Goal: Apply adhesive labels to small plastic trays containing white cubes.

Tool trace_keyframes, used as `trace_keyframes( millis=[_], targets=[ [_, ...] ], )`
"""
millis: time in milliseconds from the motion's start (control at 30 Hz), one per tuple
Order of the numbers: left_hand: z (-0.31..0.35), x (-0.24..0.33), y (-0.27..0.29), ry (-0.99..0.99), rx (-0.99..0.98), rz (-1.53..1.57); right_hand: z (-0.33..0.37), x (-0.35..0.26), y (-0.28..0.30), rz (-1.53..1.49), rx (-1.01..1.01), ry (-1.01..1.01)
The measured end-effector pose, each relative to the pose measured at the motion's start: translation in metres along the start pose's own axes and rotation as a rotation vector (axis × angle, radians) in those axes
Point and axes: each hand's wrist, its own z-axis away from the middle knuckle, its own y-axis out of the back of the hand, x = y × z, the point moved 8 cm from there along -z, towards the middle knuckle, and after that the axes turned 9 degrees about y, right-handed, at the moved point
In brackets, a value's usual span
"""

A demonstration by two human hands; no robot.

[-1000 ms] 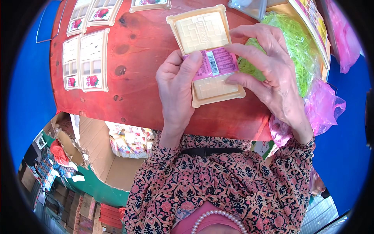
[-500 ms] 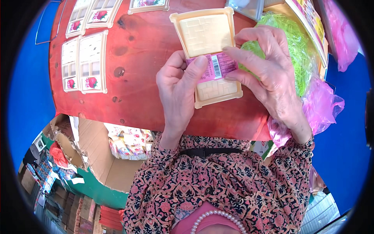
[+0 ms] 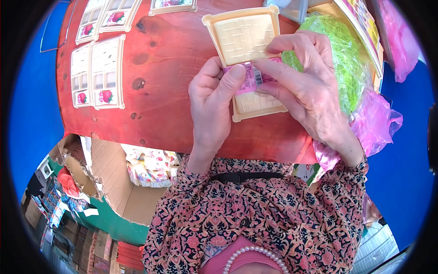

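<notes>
A cream plastic tray with a woven-pattern base is tilted up over the table. Round its middle runs a pink label with a barcode. My left hand grips the tray's left side, the thumb lying on the label. From the right, my right hand has its bent index finger and thumb close together on the label, over the barcode. Its other fingers curl by the tray's right rim. Whether the label is loose under these fingertips is hard to see.
On the red wooden table, several strawberry-labelled trays lie at the left and back. A bag of green shredded filler and a pink plastic bag are at the right. Below the table, an open cardboard box holds small printed packets.
My right index finger and thumb have slid left across the label and now cover part of the barcode. The tray has shifted slightly right and away from me.
</notes>
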Motion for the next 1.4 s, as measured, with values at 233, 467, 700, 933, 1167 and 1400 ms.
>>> trace_keyframes(
  millis=[233,467,700,933,1167,1400],
  targets=[
    [-0.003,-0.006,0.009,0.085,-0.032,0.077,0.000,0.002,-0.003,-0.040,-0.097,0.002],
    [0.001,-0.007,0.006,0.048,-0.047,-0.001,0.000,0.005,-0.003,-0.047,-0.135,-0.050],
    [0.004,-0.007,0.005,-0.025,-0.022,-0.085,0.001,0.009,-0.005,-0.096,-0.100,-0.082],
    [0.005,-0.005,0.004,-0.052,0.001,-0.124,0.002,0.014,-0.005,-0.133,-0.096,-0.071],
    [0.000,-0.002,0.010,-0.068,0.023,-0.123,0.002,0.011,-0.005,-0.096,-0.045,-0.046],
    [0.001,-0.012,-0.001,-0.007,-0.011,0.025,0.006,0.000,-0.005,0.041,0.090,-0.054]
  ],
)
